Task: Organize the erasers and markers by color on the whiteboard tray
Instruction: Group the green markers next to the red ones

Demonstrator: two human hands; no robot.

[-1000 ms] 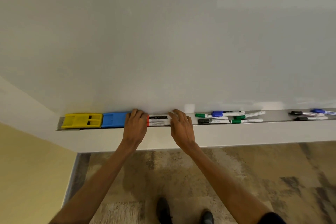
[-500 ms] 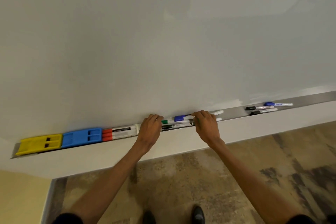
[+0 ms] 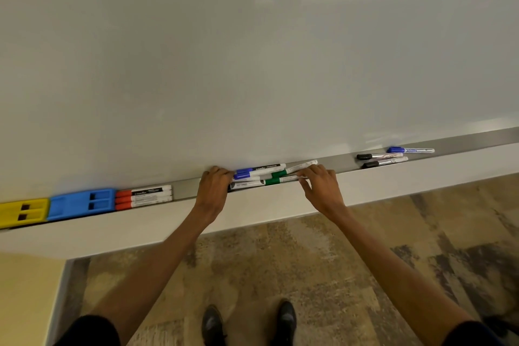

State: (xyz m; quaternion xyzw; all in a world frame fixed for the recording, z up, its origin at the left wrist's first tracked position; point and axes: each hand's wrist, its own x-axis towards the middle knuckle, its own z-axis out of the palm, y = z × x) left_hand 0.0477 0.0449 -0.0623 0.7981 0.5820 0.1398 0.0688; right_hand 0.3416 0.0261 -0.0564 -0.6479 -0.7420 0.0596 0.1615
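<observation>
You stand facing a wide, blank whiteboard (image 3: pixel 252 50), looking down at the grey tray (image 3: pixel 184 191) that runs along its bottom edge and rises toward the right of the view. At the far left end of the tray lies a yellow eraser (image 3: pixel 22 212), and a blue eraser (image 3: pixel 81 203) touches its right side. Pressed against the blue eraser are three red markers (image 3: pixel 143 196), side by side, caps to the left. After a short bare stretch of tray comes your left hand (image 3: pixel 212 191). Its fingers bend down over the tray and its tips meet the left end of a mixed bunch of markers; whether they grasp any marker cannot be told. In that bunch, two blue-capped markers (image 3: pixel 247 173) lie nearest the board. Two green-capped markers (image 3: pixel 276 177) lie just right of them, and one black-ended marker (image 3: pixel 245 185) lies along the front lip. Your right hand (image 3: pixel 323 185) rests at the right end of the bunch. Its fingers (image 3: pixel 304 174) are stretched fairly straight across the white marker barrels, and its thumb is spread apart at the tray's front, so it looks released rather than clenched. Well apart to the right, a pair of black markers (image 3: pixel 379 159) lies in the tray, caps to the left. A lone blue marker (image 3: pixel 410 150) lies just beyond them, close to the board. Below the tray you see a mottled brown floor (image 3: pixel 309 261) and your two dark shoes (image 3: pixel 286 317).
</observation>
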